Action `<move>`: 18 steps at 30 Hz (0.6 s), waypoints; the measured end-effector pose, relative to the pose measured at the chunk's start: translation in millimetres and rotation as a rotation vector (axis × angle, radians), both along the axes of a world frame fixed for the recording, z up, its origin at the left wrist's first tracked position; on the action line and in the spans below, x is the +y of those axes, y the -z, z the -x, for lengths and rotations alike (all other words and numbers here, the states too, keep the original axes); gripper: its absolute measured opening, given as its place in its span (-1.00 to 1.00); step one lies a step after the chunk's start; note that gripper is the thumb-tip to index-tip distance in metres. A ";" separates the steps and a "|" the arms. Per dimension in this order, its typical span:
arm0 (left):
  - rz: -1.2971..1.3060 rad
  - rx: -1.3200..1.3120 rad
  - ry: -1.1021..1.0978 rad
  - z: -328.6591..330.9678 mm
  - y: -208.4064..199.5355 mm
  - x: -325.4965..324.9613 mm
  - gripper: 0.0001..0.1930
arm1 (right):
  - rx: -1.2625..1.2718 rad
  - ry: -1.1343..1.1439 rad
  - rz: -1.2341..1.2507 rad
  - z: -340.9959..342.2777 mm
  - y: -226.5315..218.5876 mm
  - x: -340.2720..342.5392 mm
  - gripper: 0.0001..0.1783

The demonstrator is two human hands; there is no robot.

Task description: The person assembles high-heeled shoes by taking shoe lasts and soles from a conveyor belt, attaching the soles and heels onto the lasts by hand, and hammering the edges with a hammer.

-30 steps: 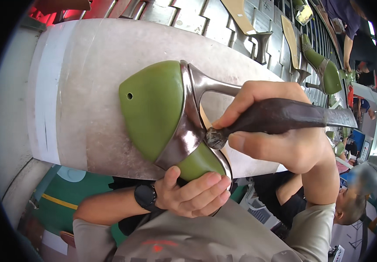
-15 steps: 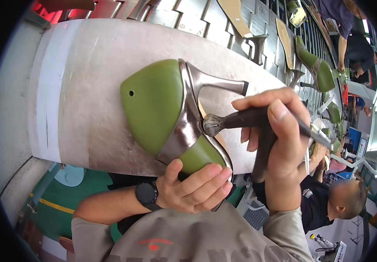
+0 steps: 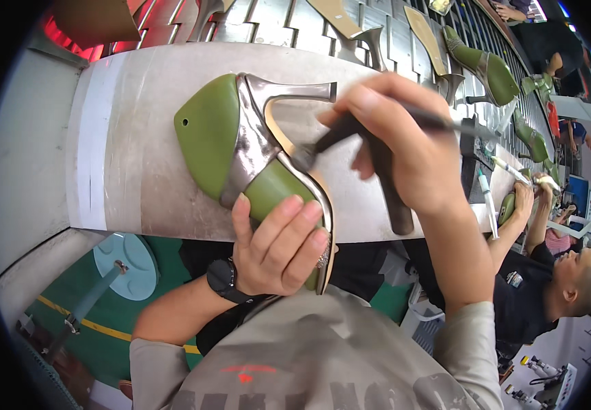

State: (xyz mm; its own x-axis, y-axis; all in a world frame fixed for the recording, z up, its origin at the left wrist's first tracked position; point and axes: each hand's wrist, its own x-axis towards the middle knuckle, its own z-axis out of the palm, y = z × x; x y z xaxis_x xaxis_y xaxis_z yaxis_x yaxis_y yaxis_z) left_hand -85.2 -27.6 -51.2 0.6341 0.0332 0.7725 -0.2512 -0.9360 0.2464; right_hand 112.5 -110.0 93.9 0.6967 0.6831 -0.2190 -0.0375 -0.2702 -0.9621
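A high-heeled shoe with a shiny metallic upper [image 3: 258, 140] is fitted on a green shoe last [image 3: 206, 137], lying on its side on the work surface. Its heel points away to the right. My left hand [image 3: 278, 239] is wrapped over the toe end, thumb on the green part, steadying it near the table's front edge. Gripped in my right hand [image 3: 411, 147] is a dark hammer [image 3: 392, 195]; its round face is at the tan sole's edge, near the arch. Motion blur hides whether it touches. The toe is partly hidden behind my left fingers.
A slatted metal conveyor [image 3: 268, 27] runs behind the table [image 3: 124, 150], carrying tan soles with heels [image 3: 425, 41] and green lasts [image 3: 490, 72]. To the right, a co-worker [image 3: 534, 294] handles a shoe near syringes [image 3: 488, 198]. A pale blue round stool [image 3: 126, 266] stands at lower left.
In my view the shoe and both hands have shifted left and up. The hammer face has moved from beside the metallic band to the sole edge, and the shoe is turned slightly.
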 end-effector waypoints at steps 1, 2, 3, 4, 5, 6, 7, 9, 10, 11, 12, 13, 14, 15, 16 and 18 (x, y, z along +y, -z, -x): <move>-0.004 0.011 -0.038 -0.2 0.0 -1.0 -0.28 | -0.029 0.059 -0.010 8.5 -4.2 -17.2 -0.74; -0.031 0.019 -0.028 -0.9 -0.5 -0.1 -0.26 | -0.056 0.095 -0.036 16.5 -9.1 -37.6 -0.75; -0.037 0.027 -0.040 -0.2 -1.9 -0.1 -0.26 | -0.166 0.187 -0.006 32.6 -20.9 -52.0 -0.70; -0.034 0.014 -0.024 -1.4 -3.9 -0.8 -0.26 | -0.352 0.269 0.045 49.2 -35.1 -68.5 -0.62; -0.044 0.007 -0.015 -1.0 -7.3 0.8 -0.26 | -0.473 0.310 -0.184 57.8 -35.5 -87.7 -0.55; -0.027 -0.011 0.025 -8.1 -10.6 -2.3 -0.27 | -0.447 0.405 -0.449 64.1 -36.6 -112.4 -0.49; -0.034 -0.006 0.032 -11.5 -11.4 -7.3 -0.27 | -0.383 0.597 -0.717 77.3 -35.2 -104.2 -0.45; 0.111 -0.065 -0.047 -10.6 -13.5 -15.5 -0.62 | -0.322 0.449 -0.624 92.8 -9.3 -84.9 -0.54; 0.139 -0.027 -0.028 -6.9 -16.7 -15.6 -0.54 | -0.292 0.316 -0.513 98.6 2.1 -79.4 -0.63; 0.121 -0.076 -0.053 -14.2 -14.0 -11.4 -0.45 | -0.261 0.184 -0.402 100.0 7.5 -77.2 -0.72; 0.109 -0.078 -0.042 -15.9 -12.7 -11.5 -0.42 | -0.254 0.191 -0.312 97.3 2.6 -77.0 -0.67; 0.098 -0.080 -0.036 -17.2 -12.9 -12.8 -0.40 | -0.244 0.193 -0.222 90.1 -5.8 -73.9 -0.62; 0.097 -0.054 -0.033 -15.4 -17.7 -15.1 -0.39 | -0.511 0.140 -0.136 76.0 -5.3 -71.3 -0.65; -0.003 0.007 -0.032 -10.8 -15.9 -10.2 -0.10 | -0.285 0.215 -0.116 71.0 -14.2 -61.3 -0.64; -0.018 -0.002 -0.050 -7.5 -11.5 -6.1 -0.10 | -0.444 0.154 -0.081 72.3 -17.2 -61.4 -0.61; -0.019 -0.023 -0.064 -10.8 -10.8 -7.9 -0.09 | -0.489 0.078 -0.312 74.2 -25.8 -90.9 -0.55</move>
State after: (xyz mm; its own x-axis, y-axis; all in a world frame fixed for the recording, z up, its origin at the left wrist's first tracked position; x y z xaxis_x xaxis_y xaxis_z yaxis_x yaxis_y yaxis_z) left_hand -74.4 -35.4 -40.4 0.6135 0.0582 0.7876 -0.1959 -0.9549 0.2232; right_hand 38.3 -200.9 119.7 0.7173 0.6060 0.3437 0.4222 0.0144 -0.9064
